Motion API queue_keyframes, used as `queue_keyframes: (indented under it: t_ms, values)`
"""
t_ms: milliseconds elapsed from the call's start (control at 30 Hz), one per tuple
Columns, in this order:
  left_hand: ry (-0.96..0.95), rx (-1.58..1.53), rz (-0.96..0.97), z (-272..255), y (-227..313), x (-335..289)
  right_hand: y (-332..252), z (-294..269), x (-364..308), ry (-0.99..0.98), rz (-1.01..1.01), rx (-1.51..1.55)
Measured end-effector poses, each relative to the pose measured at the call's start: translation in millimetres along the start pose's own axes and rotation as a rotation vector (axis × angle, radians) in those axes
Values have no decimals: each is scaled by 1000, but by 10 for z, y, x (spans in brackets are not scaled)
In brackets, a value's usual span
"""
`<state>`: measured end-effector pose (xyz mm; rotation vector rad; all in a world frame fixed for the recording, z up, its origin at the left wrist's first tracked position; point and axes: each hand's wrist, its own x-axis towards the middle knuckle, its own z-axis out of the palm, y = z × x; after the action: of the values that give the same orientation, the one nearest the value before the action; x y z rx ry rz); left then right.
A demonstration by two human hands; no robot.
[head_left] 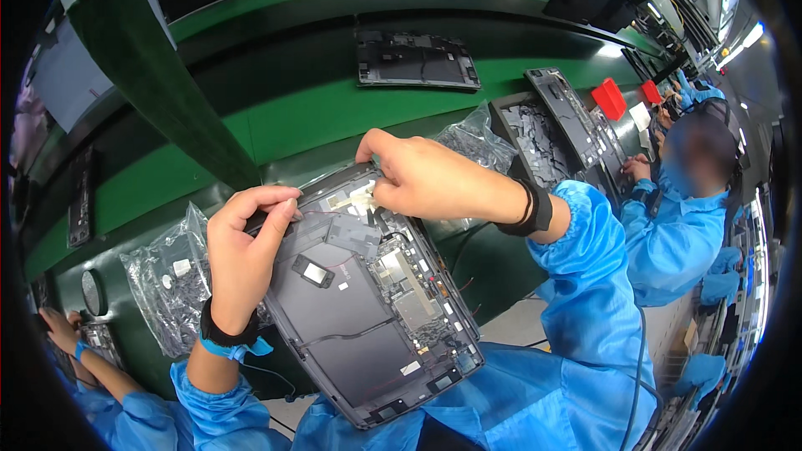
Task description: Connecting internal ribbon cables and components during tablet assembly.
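An opened dark grey device housing (pixel 342 301), like a tablet or laptop shell, rests tilted against my body at the table edge. Inside it are a circuit board (pixel 411 299), thin cables and a small black rectangular part (pixel 313 271) with a white label. My left hand (pixel 242 242) is at the housing's upper left corner, thumb and forefinger pinched together; what lies between them is too small to make out. With fingers curled over the far edge, my right hand (pixel 418 175) grips the housing near some whitish parts. Its fingertips are partly hidden.
Plastic bags (pixel 171 271) of small dark parts lie left and beyond the housing. Another housing (pixel 418 60) sits on the green bench. A tray (pixel 535 138) of black pieces and red bins (pixel 609 98) stand right, near a co-worker (pixel 681 217). Another person's hand (pixel 63 332) works at left.
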<state>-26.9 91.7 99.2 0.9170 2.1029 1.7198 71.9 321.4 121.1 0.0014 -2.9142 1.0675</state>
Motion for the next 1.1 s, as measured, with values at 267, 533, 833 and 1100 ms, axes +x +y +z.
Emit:
queue_keyframes:
  t_ms: [267,533,833,1100]
  values:
    - [7,-61,-46,-5,-1,2,83,-116,15,-169,149,372]
    - [13,-41,31,0,-59,-22,-62,86,-19,65,-41,-113]
    - [11,-92,5,12,-41,1,58,-64,-23,-118,156,360]
    - [13,-101,27,2,-95,-11,-127,-12,23,-51,105,11]
